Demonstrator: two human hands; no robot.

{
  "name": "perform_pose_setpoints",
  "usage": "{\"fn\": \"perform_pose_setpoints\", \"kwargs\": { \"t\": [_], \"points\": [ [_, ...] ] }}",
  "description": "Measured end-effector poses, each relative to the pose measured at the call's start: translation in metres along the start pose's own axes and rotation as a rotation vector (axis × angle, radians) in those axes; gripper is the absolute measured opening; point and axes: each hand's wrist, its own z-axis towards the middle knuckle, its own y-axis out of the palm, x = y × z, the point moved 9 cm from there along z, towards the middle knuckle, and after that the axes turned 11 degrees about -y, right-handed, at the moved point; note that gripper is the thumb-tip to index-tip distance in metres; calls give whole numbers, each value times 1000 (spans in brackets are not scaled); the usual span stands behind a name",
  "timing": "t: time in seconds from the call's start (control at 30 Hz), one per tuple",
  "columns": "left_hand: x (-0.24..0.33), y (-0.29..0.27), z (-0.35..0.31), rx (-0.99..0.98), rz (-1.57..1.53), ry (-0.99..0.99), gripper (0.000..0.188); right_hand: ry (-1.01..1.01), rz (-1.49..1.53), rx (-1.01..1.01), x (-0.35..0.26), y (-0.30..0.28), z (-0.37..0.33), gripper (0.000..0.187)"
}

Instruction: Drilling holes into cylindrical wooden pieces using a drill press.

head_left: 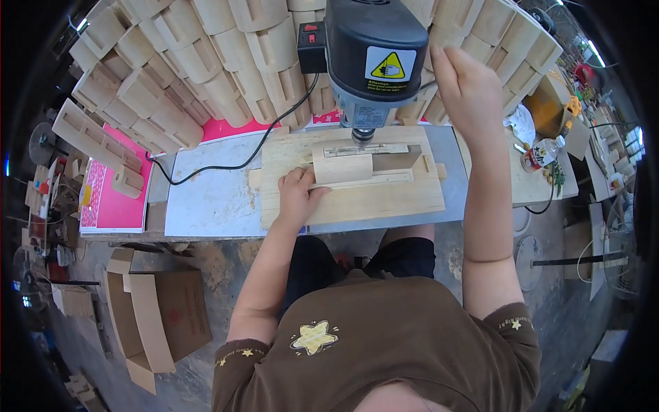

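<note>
A black bench drill press (376, 51) stands in front of me, its chuck (362, 137) pointing down over a pale, curved wooden piece (342, 168). That piece lies in a slotted wooden jig (384, 197) on the table. My left hand (298, 194) is closed on the piece's left end, thumb along its near side and fingers against the end. Raised to the right of the drill head, my right hand (470, 89) is wrapped in a fist around the drill press lever (427, 86); its knob is hidden in the fist. Whether the bit touches the wood I cannot tell.
Stacked slotted wooden cylinders (254, 48) form a wall behind the drill. A black cable (247, 163) loops across the table's left side. An open cardboard box (161, 309) sits on the floor at left. At right are a plastic bottle (542, 154) and a fan (618, 257).
</note>
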Motion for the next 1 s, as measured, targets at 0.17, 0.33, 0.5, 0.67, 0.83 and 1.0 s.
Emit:
{"fn": "perform_pose_setpoints", "kwargs": {
  "t": [0.17, 0.33, 0.5, 0.67, 0.83, 1.0],
  "points": [
    [-2, -6, -2, 17, -19, 20, 46, 56, 164, 2, -23, -2, -65, 16],
    [-1, -3, 1, -13, -71, -2, 47, 118, 331, 114, -20, 17, -100, 11],
    [-2, -1, 2, -20, -80, -30, 47, 5, 392, 230, -14, 49, -136, 14],
    [-6, 1, 1, -14, -73, -6, 48, -36, 389, 249, -11, 66, -144, 14],
    [-3, 0, 1, 14, -48, -11, 50, -84, 431, 272, -15, 38, -123, 9],
    [8, 0, -1, 27, 2, -6, 50, 12, 314, 248, 0, -1, -27, 14]
  ]
}}
